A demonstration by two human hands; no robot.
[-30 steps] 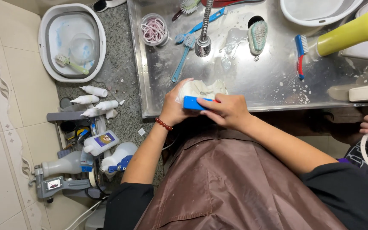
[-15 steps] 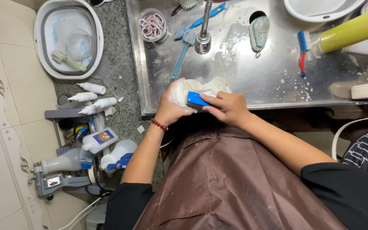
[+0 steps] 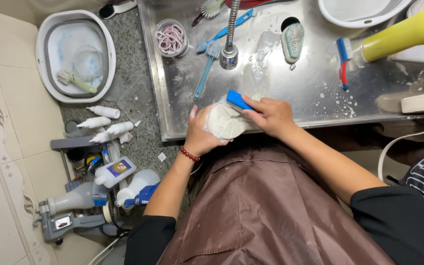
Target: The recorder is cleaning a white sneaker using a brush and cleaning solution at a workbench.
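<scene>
My left hand (image 3: 199, 133) grips a white, soapy shoe (image 3: 225, 121) at the front edge of the steel sink tray (image 3: 315, 93), with the pale sole turned up. My right hand (image 3: 270, 115) holds a blue-handled brush (image 3: 240, 100) pressed against that shoe. A red bead bracelet (image 3: 189, 154) circles my left wrist. A brown apron (image 3: 266, 211) covers my lap below the hands.
On the tray stand a tap stem (image 3: 230, 34), several blue brushes (image 3: 207, 68), an oval scrub brush (image 3: 292, 41), a round tub of pink bands (image 3: 171, 38), a yellow bottle (image 3: 403, 33) and a white basin (image 3: 359, 11). Left on the floor: a grey-rimmed tub (image 3: 74, 54), white bottles (image 3: 105, 122), spray bottles (image 3: 123, 184).
The shoe has been turned in my left hand, sole now facing up, and the brush has shifted across it. The view has moved slightly.
</scene>
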